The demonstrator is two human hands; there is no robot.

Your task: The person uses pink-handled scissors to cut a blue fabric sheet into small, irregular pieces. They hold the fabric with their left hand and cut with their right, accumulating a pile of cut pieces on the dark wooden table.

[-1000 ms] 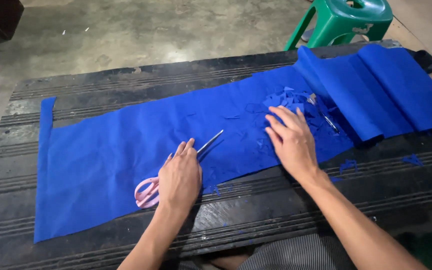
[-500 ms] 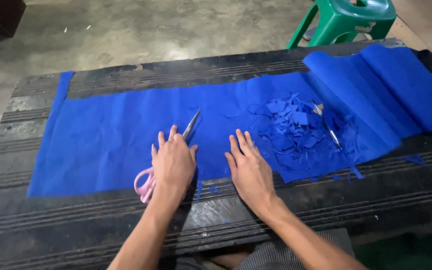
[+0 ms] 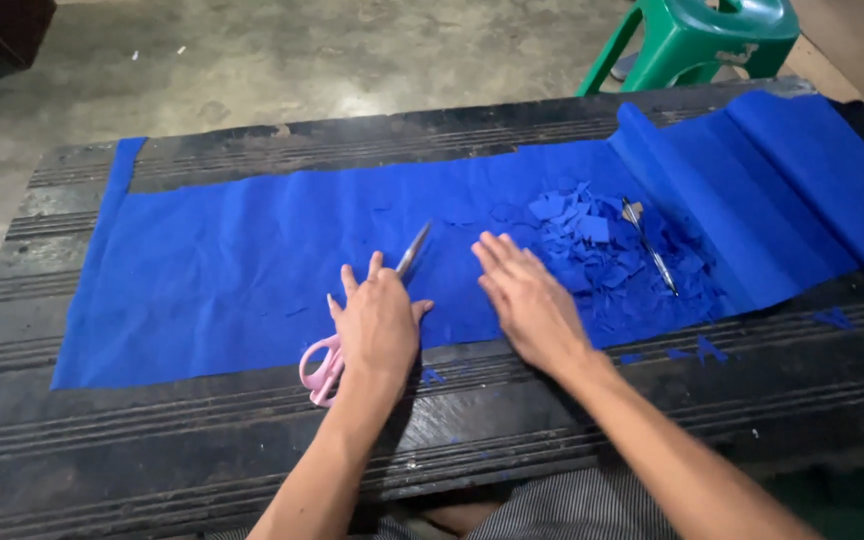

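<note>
A long sheet of blue cloth (image 3: pixel 252 260) lies spread along a dark grooved table (image 3: pixel 192 440). My left hand (image 3: pixel 377 325) rests flat on pink-handled scissors (image 3: pixel 327 365), whose blades point up and to the right past my fingers. My right hand (image 3: pixel 527 300) lies flat on the cloth beside it, fingers spread and holding nothing. Just right of that hand sits a heap of small blue cloth scraps (image 3: pixel 602 250) with a silver pen (image 3: pixel 649 246) lying across it.
The cloth's right end (image 3: pixel 802 190) is folded over in layers. A green plastic stool (image 3: pixel 697 40) stands behind the table on the concrete floor (image 3: pixel 352 60). A few blue scraps (image 3: pixel 697 350) lie on the table's near edge.
My right hand slid left from the scrap heap to just beside my left hand. My left hand stayed on the scissors, and the view shifted slightly.
</note>
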